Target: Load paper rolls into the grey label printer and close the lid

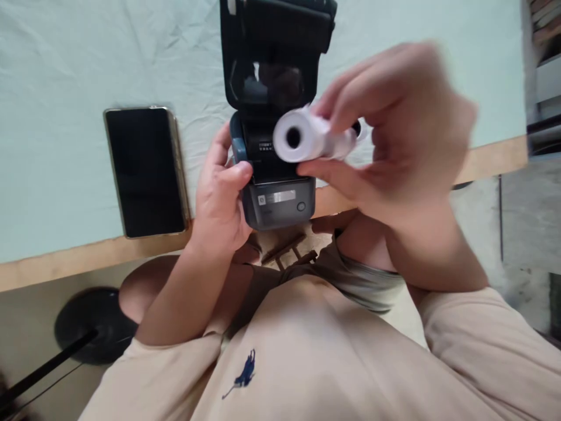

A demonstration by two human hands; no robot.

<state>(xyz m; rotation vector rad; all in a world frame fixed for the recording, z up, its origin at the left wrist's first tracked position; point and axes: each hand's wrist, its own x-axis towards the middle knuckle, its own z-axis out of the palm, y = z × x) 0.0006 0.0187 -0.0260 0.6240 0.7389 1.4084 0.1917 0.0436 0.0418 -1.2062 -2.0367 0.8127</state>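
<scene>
A small dark grey printer [277, 202] stands at the table's near edge with its lid [274, 52] flipped open and away from me. My left hand [221, 196] grips the printer's left side, thumb on its top edge. My right hand [394, 140], blurred, holds a white paper roll [307, 137] between thumb and fingers, just above the printer's open compartment. The roll's hollow core faces me.
A black smartphone [144, 169] with a gold rim lies face up on the pale green cloth [52, 88], left of the printer. The wooden table edge [65, 263] runs below it. A black round stand base [94, 324] sits on the floor at lower left.
</scene>
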